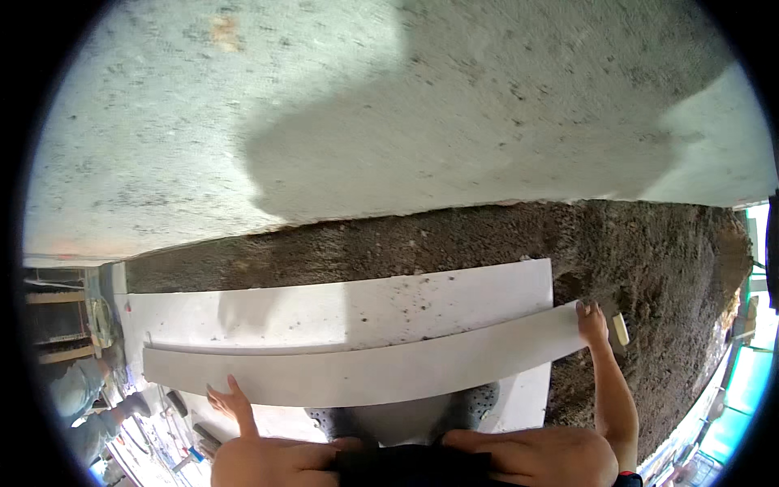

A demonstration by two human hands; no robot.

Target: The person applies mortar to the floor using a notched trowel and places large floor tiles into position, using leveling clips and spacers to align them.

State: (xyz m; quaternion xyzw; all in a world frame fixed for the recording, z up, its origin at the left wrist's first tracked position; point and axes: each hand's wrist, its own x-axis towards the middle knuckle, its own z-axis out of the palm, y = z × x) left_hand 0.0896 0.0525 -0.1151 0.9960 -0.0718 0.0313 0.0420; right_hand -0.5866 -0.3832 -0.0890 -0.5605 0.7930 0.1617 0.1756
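A long pale strip of board (349, 369) spans the view in front of my knees, above a larger white board (414, 288) speckled with dirt. My right hand (592, 325) is closed on the strip's right end. My left hand (231, 402) is at the strip's lower edge toward the left, fingers apart; I cannot tell if it touches it. My feet in perforated clogs (483, 406) show just below the strip. A small cream block (620, 329) lies on the dirt beside my right hand.
A mottled pale wall (154, 122) rises beyond a band of dark, rough soil (649, 260). At the left are shelves (57, 299), another person's legs (85, 414) and scattered tools (187, 458). Turquoise sheeting (734, 406) stands at the far right.
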